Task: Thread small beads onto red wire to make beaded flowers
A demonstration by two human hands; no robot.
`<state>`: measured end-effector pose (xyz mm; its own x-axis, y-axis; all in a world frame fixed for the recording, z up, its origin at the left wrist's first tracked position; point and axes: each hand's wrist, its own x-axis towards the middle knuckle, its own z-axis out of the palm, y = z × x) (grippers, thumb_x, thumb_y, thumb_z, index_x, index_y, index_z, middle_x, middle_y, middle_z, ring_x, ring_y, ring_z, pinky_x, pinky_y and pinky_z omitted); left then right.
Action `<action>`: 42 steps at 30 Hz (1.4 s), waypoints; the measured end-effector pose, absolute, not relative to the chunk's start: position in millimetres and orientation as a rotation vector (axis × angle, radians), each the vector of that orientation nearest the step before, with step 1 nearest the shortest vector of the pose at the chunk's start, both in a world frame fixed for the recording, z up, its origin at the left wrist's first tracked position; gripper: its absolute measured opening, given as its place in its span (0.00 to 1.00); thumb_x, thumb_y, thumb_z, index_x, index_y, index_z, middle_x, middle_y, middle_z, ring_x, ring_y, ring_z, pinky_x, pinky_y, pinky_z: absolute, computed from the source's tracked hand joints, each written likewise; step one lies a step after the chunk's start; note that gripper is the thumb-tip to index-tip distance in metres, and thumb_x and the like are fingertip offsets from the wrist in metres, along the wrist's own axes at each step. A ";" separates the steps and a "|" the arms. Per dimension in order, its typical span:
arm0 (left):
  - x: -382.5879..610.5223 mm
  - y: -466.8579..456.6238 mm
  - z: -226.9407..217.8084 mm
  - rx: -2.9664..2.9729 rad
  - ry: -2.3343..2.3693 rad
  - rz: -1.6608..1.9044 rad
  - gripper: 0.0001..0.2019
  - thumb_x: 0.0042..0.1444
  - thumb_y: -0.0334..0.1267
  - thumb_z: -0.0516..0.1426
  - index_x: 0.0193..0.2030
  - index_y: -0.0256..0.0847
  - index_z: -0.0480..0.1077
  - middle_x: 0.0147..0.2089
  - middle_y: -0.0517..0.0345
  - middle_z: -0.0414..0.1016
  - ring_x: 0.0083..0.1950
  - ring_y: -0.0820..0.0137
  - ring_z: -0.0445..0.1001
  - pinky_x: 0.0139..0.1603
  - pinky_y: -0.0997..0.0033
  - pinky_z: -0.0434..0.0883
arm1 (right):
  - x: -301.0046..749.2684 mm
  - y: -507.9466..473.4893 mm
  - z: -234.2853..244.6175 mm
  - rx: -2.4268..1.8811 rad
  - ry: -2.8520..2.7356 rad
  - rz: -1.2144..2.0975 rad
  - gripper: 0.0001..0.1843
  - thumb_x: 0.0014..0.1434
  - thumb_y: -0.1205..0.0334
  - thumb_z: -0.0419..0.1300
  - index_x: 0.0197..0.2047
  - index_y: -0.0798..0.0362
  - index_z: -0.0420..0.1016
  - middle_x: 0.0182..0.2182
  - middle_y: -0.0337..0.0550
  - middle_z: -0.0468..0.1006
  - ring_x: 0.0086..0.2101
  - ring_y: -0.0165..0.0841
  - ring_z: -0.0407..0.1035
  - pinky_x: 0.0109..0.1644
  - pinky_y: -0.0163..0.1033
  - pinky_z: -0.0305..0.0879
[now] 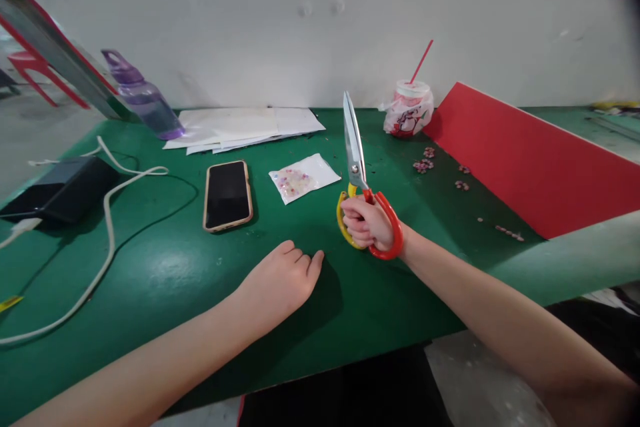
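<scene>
Upright in my right hand (369,221) is a pair of scissors (355,147) with one red and one yellow handle. My fingers are wrapped round the handles, and the blades are closed and point up. My left hand (286,273) rests knuckles up on the green table (165,267), fingers curled in a loose fist, with nothing seen in it. Beyond the two hands lies a small clear and white packet (304,178) with pink and pale bits inside. A phone (228,195) in a tan-edged case lies left of the packet, its screen dark.
Left are a black box-shaped device (65,190), a white cable (109,213) and a purple bottle (147,99). White papers (240,125) lie along the wall. A bagged cup (409,110) with a straw, pinkish bead clusters (423,165) and a slanted red board (530,167) are right.
</scene>
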<state>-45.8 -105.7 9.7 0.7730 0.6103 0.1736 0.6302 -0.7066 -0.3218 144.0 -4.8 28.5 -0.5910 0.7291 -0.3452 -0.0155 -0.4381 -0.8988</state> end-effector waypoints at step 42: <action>-32.4 -86.7 6.1 -3.175 -1.150 -0.312 0.23 0.61 0.48 0.50 0.60 0.40 0.58 0.67 0.55 0.56 0.70 0.64 0.45 0.68 0.55 0.51 | 180.3 -4.2 48.1 -0.657 -1.112 2.000 0.19 0.57 0.62 0.53 0.17 0.53 0.53 0.08 0.26 0.48 0.10 0.19 0.37 0.12 0.27 0.36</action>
<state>-32.4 -86.7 6.1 0.7570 0.6478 0.0858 0.6023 -0.7426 0.2929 180.3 -4.2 48.1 -0.5929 0.8015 -0.0772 -0.3571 -0.3476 -0.8670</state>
